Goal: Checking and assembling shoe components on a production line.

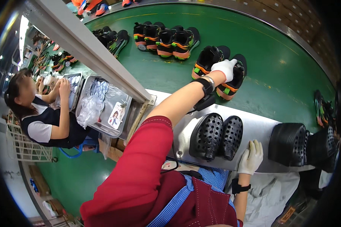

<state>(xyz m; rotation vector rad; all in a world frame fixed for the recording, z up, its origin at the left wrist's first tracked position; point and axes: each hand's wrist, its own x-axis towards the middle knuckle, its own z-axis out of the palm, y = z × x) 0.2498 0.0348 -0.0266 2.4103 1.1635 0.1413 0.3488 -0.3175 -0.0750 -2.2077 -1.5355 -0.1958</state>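
the left arm stretches out over the green conveyor belt [261, 56], its white-gloved left hand [225, 69] closed on the heel of a black shoe with orange and green trim [233, 79], one of a pair standing there. the right hand [251, 157], also gloved, rests flat with fingers spread on the metal bench edge [254, 128], just beside two perforated black moulds [216, 136]. a small picture card [116, 115] lies in a steel tray [102, 128] to the left.

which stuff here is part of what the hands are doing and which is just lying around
In hand:
- left gloved hand gripping black shoe with orange and green trim
- its pair shoe beside it
- right gloved hand resting on grey metal bench

Lying about:
- black perforated moulds
- row of shoes
- metal trays
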